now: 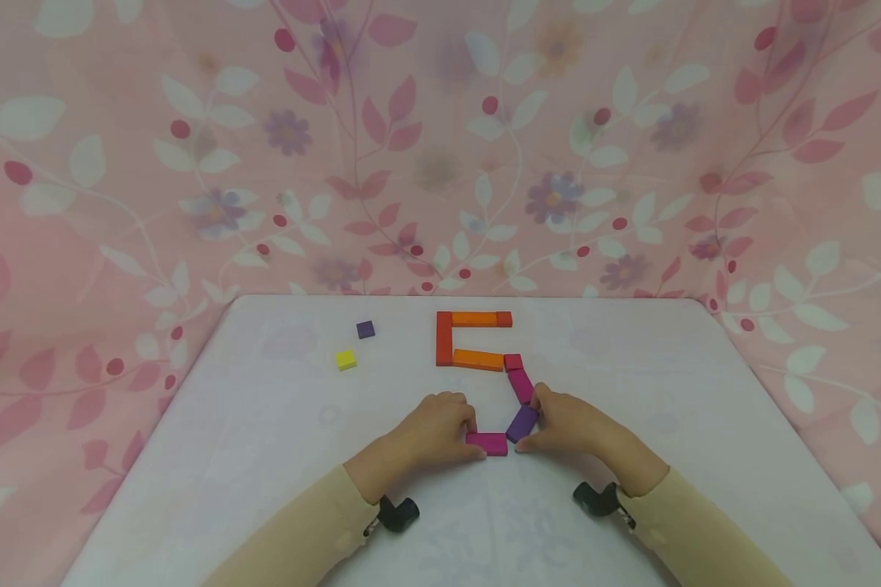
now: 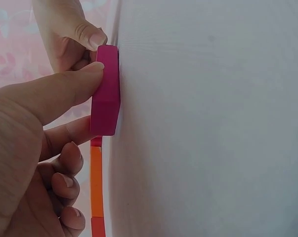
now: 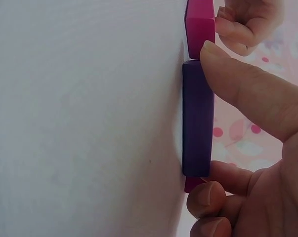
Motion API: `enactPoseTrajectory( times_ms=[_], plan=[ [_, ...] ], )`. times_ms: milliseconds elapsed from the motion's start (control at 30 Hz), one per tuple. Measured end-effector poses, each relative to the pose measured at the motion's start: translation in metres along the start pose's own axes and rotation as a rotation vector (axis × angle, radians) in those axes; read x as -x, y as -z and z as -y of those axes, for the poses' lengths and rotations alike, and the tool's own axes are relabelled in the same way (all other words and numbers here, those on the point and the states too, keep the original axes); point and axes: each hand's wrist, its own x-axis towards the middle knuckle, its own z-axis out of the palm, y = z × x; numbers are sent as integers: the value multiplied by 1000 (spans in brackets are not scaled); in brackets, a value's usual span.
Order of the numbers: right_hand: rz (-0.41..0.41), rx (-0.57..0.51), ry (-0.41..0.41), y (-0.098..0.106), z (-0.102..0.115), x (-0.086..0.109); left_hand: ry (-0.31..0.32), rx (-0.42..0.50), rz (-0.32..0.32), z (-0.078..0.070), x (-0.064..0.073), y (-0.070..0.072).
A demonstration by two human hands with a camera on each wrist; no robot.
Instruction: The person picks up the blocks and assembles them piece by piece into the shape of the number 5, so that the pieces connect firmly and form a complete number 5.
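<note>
My left hand (image 1: pixel 435 430) pinches a magenta rectangular block (image 1: pixel 489 444) between thumb and finger, its thumb on the near side. In the left wrist view that magenta block (image 2: pixel 106 91) lies flat on the white cloth. Just to its right, my right hand (image 1: pixel 574 420) holds a slanted purple block (image 1: pixel 523 424) by its ends, thumb at the near end. The right wrist view has the purple block (image 3: pixel 198 118) close against the magenta one. Beyond its far end, another magenta block (image 1: pixel 520 386) slants up to a small red-pink block (image 1: pixel 513 362).
An orange block (image 1: pixel 478 359) leads left from the red-pink one to an upright red-orange block (image 1: pixel 444 339). Along the top run another orange block (image 1: pixel 474 319) and a small red-orange block (image 1: pixel 504 319). A small purple block (image 1: pixel 365 329) and a yellow block (image 1: pixel 346 359) lie apart, left.
</note>
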Motion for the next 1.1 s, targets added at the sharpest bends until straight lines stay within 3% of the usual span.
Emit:
enactPoseTrajectory(
  times_ms=[1100],
  plan=[
    [-4,-23,-4,-1,1,0,13,12,-3,2,0,0]
  ],
)
